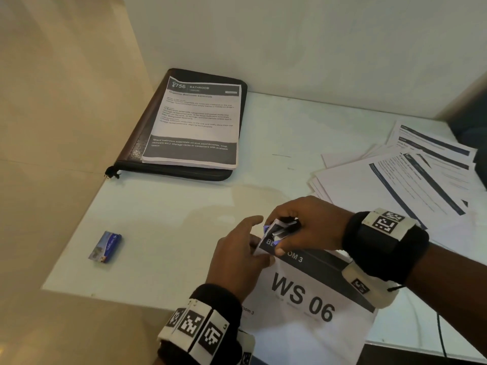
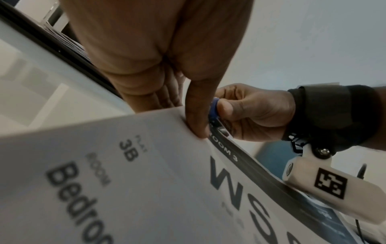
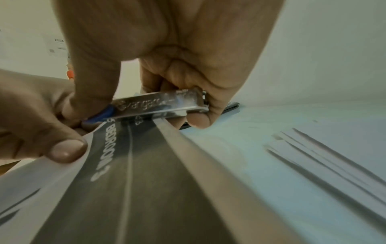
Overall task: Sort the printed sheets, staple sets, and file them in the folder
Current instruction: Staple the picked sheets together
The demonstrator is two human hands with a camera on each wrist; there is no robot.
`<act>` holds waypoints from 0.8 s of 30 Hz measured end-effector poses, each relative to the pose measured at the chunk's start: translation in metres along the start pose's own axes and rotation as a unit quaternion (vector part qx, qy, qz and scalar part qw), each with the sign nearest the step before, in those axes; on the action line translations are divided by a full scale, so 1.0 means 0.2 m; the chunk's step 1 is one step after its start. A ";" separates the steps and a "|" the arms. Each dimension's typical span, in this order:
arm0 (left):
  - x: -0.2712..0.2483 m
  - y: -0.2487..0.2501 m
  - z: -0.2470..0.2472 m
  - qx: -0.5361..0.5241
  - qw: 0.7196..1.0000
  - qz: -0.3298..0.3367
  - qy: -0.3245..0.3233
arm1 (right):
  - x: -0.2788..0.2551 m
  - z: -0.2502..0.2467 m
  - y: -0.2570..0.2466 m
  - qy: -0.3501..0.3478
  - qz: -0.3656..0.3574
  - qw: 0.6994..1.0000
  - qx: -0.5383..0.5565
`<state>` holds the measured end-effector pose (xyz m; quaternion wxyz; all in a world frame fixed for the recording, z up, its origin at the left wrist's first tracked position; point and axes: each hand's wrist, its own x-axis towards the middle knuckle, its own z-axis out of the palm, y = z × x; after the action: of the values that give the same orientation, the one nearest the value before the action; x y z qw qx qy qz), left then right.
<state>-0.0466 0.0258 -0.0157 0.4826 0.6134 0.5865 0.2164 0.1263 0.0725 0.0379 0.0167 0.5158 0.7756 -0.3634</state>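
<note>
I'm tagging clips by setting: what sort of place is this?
Probably an office or home desk corner: a white tabletop against plain walls, a black zip folder under printed sheets, and loose printed pages fanned out.

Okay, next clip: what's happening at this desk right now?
A person is stapling a set of sheets. The right hand grips a small metal stapler over the top corner of the "WS 06 / Bedroom 3" set, while the left hand pinches that corner. One "Bathroom" set lies on the closed black folder. Loose sheets are fanned out at right; a small staple box sits at left.
</note>
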 end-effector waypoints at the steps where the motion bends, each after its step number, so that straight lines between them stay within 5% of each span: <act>1: 0.00 -0.01 0.00 0.006 1.000 -0.007 0.001 | 0.00 -0.01 0.00 -0.009 0.000 1.000 -0.002; 6: -0.01 -0.01 -0.02 -0.015 0.999 -0.029 -0.002 | 0.01 -0.05 0.05 -0.060 0.019 0.998 -0.027; 12: 0.01 -0.04 -0.08 -0.053 0.996 -0.028 0.068 | 0.01 -0.12 0.14 0.017 0.044 0.998 0.029; 16: 0.01 -0.08 -0.11 -0.018 0.995 -0.029 0.098 | 0.11 -0.07 0.19 0.085 0.107 0.990 -0.043; 24: 0.00 -0.11 -0.20 -0.004 0.986 -0.045 0.159 | 0.25 -0.01 0.11 0.072 0.159 0.969 -0.174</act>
<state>-0.0910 0.0362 -0.0156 0.3948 0.5424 0.6820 0.2911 0.1222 0.1175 0.0079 0.1076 0.6467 0.7339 -0.1776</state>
